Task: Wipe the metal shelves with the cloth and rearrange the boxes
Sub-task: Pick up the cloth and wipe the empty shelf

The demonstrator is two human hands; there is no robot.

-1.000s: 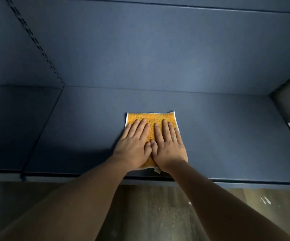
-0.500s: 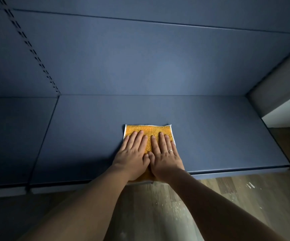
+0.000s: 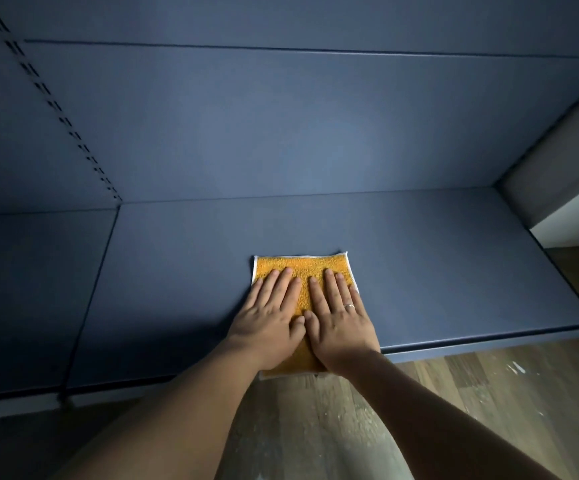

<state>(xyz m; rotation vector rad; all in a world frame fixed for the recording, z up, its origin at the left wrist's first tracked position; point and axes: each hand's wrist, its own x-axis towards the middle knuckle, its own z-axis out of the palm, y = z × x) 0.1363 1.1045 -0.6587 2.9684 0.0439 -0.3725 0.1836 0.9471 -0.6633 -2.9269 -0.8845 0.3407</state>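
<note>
Both palms lie flat with fingers straight, pressing rather than gripping, likely to spread pressure for wiping. The left hand [image 3: 270, 320] and right hand [image 3: 340, 325] cover the near half of the orange cloth [image 3: 303, 268], which overhangs the front edge of the blue shelf [image 3: 454, 271]. 0 boxes show.

Beneath you runs a wood floor [image 3: 316, 427], dull and scuffed, with white flecks [image 3: 516, 368] to your right. At your far right a grey panel [image 3: 551, 161] slants up, a white wall [image 3: 572, 220] just below it. Ahead of you stands a blue back panel [image 3: 281, 116], with a slotted upright [image 3: 56, 107] on its left.
</note>
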